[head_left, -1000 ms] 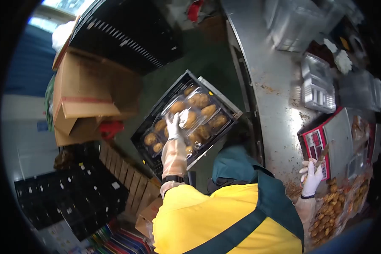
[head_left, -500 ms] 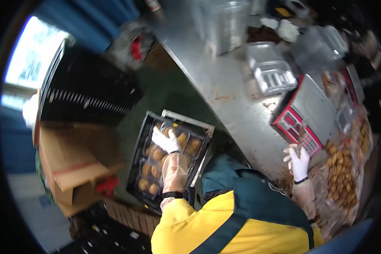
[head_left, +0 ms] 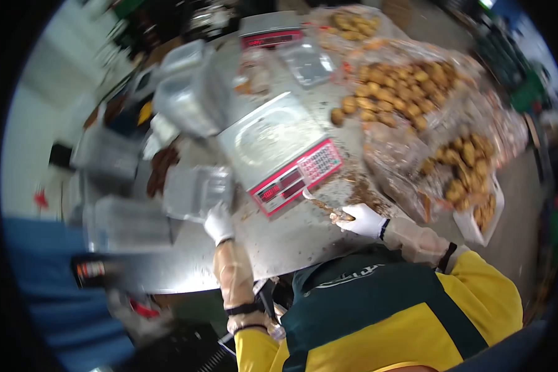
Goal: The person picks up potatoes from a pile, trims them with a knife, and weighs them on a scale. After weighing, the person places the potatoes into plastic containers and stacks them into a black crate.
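My left hand point(head_left: 219, 224), in a white glove, is closed at the near edge of a clear plastic container point(head_left: 195, 192) on the metal table point(head_left: 279, 248). To the right, my right hand point(head_left: 361, 221) is over the table's near part, its gloved fingers soiled brown and spread, with nothing clearly held. Between and beyond my hands sits a scale point(head_left: 273, 139) with a red-edged keypad and a bare metal plate. Many small round brown items point(head_left: 403, 87) lie in an opened plastic bag to the right of the scale.
Stacked clear containers point(head_left: 192, 99) stand behind the left container, and more point(head_left: 130, 223) are at the left. A second scale point(head_left: 270, 28) is at the back. A white box point(head_left: 477, 232) with brown items is at the right. Brown crumbs lie near my right hand.
The view has swung from the floor crate to the table. My left hand has left the packed containers in the crate and is now at an empty one. My right hand remains near the scale.
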Demonstrator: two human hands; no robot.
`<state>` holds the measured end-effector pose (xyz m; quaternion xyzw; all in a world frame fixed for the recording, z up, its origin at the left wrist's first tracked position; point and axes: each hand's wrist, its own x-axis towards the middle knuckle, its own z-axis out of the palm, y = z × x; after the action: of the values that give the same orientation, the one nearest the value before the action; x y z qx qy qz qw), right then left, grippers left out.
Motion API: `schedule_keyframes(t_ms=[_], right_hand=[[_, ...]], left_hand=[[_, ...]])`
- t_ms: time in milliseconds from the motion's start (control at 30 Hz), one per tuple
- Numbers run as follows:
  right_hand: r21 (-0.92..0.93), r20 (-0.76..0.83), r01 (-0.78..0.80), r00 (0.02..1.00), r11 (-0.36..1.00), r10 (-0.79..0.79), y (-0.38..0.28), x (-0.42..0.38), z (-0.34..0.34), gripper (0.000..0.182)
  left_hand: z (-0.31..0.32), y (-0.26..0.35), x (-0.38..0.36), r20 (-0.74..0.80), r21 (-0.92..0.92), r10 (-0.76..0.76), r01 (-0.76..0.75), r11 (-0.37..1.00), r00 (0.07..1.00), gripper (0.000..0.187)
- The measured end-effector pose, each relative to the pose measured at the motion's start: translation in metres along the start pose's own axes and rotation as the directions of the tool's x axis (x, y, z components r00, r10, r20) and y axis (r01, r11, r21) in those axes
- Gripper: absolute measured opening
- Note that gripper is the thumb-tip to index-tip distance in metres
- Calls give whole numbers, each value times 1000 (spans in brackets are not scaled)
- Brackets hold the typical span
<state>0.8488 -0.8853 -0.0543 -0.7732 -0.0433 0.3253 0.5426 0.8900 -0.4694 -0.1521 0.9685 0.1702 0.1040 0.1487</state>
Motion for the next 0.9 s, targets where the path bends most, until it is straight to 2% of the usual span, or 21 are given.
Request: schedule_keyframes(t_ms=[33, 67, 133, 167, 233, 300, 333, 367, 433, 467, 500, 533, 600, 633, 667, 700, 733, 800, 833, 867, 900], right_hand=[[52, -70, -7, 998, 999, 10, 15, -5, -8, 21], [100, -131, -9, 991, 995, 22, 26, -12, -17, 21], [-35, -230, 6, 973, 999, -14, 58, -17, -29, 23], [37, -274, -31, 961, 999, 40, 64, -25, -35, 23], [133, -354, -12, 933, 991, 59, 89, -38, -51, 26], [63, -548, -40, 834, 997, 68, 118, -50, -69, 29], [29, -632, -66, 772, 997, 69, 120, -56, -75, 30], [151, -659, -52, 739, 987, 139, 127, -65, -91, 34], [-18, -942, -83, 336, 996, 11, 141, -79, -116, 37], [201, -910, -32, 364, 979, 199, 152, -92, -139, 41], [272, -934, -29, 232, 962, 271, 160, -102, -156, 41], [131, -991, -90, -51, 987, 127, 163, -112, -168, 38], [256, -937, -48, -260, 966, 235, 234, -131, -211, 40], [387, -866, 140, -285, 912, 411, 286, -138, -231, 41], [263, -859, -78, -473, 962, 197, 311, -143, -242, 46], [350, -846, -76, -454, 934, 280, 315, -148, -250, 49], [431, -826, -75, -434, 899, 360, 314, -152, -256, 53], [554, -808, -35, -264, 832, 527, 292, -149, -263, 64], [610, -783, -21, -173, 792, 598, 283, -146, -267, 70], [573, -814, -101, -191, 813, 549, 289, -144, -268, 73], [526, -846, -175, -202, 832, 493, 297, -141, -269, 76]], left_hand=[[5, -8, -1, -142, -55, 41, -49, 997, 989, 23], [-6, 1, -3, -163, -114, -8, -11, 993, 987, 22], [-5, -20, 4, -178, -238, -18, -26, 971, 984, 18], [-3, -34, 8, -193, -199, 17, -56, 978, 981, 18], [-23, -24, 11, -58, -368, -71, 45, 929, 996, 19], [-28, -16, 11, -6, -505, -158, 134, 853, 987, 18], [-44, -1, 10, -53, -447, -192, 149, 882, 980, 19], [-45, -5, 11, -160, -311, -146, 90, 946, 976, 22], [-58, 4, 11, -396, -175, -151, 87, 981, 906, 25], [-64, 3, 16, -489, -188, -145, 59, 980, 860, 26], [-81, 23, 18, -491, -275, -228, 98, 956, 841, 27], [-93, 31, 21, -495, -318, -221, 61, 946, 841, 29], [-104, 53, 27, -574, -371, -188, -49, 927, 797, 27], [-112, 76, 24, -594, -296, -51, -159, 942, 803, 24], [-120, 108, 20, -607, -217, 85, -268, 939, 790, 21], [-124, 127, 19, -609, -136, 219, -373, 918, 762, 19], [-99, 111, 28, -527, -271, 240, -429, 862, 815, 16], [-31, 64, 55, -359, -533, 313, -468, 705, 879, 16], [-39, 106, 47, -328, -339, 497, -591, 732, 803, 17], [-48, 155, 29, -259, -135, 656, -699, 702, 709, 20], [-45, 162, 23, -129, -136, 639, -652, 746, 758, 17]])
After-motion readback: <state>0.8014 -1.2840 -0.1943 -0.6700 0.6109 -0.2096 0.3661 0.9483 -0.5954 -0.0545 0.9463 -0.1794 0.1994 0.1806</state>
